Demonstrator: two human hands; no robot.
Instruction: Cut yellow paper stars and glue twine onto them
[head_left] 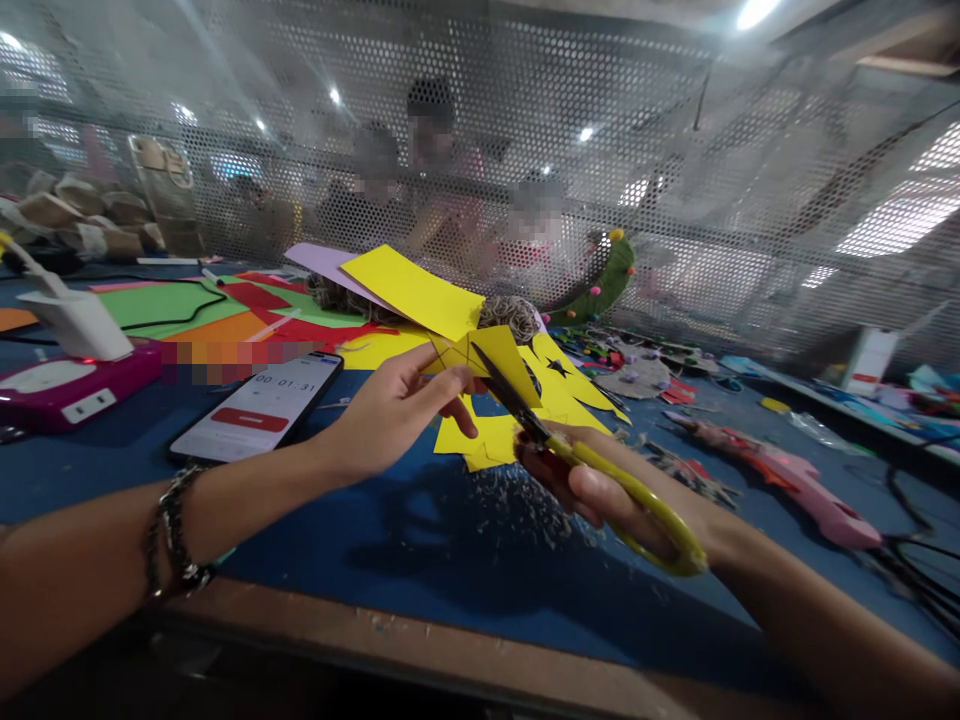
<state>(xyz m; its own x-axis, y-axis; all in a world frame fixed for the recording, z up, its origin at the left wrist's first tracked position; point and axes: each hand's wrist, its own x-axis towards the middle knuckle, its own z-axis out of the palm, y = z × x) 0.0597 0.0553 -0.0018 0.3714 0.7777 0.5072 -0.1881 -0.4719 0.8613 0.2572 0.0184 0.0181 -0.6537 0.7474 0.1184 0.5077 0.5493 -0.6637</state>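
The scissors (564,447) pair glossy plastic handles with dark metal blades. The sheet being cut is smooth, matt paper (508,350). The phone (259,408) has a glossy glass face; the power strip (82,382) is shiny plastic, the glue gun (806,492) smooth plastic, the mesh screen (292,60) perforated metal.

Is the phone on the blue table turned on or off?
It's on. The phone has a lit screen, showing 00:01:31 above a red button.
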